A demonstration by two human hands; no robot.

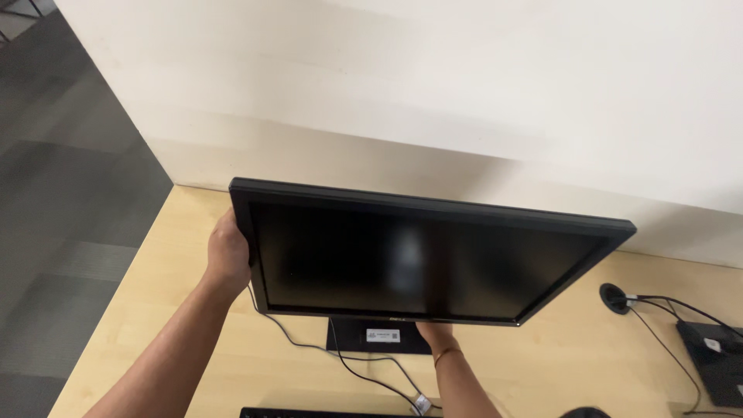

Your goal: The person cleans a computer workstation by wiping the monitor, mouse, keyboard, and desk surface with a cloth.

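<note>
You have the monitor (426,259) in both hands, its dark screen tipped up toward you above its black stand base (379,337), which sits on the wooden desk (178,310) close to the white wall behind it. Your left hand (227,255) is wrapped around the monitor's left edge, fingers out of sight behind the frame. Your right hand (433,333) is under the monitor's bottom edge, just right of the stand; it is mostly hidden, so I cannot tell how firmly it is closed on the frame.

Keep your thumbs on the frame, not on the glass. Move the screen slowly and evenly from both sides so the neck does not twist. Watch the thin cable (340,360) that runs from below the monitor toward you: leave it slack. To the right of the monitor, a cable hole (615,298) and a black device (716,360) have more wires; keep the monitor's right corner clear of them.
</note>
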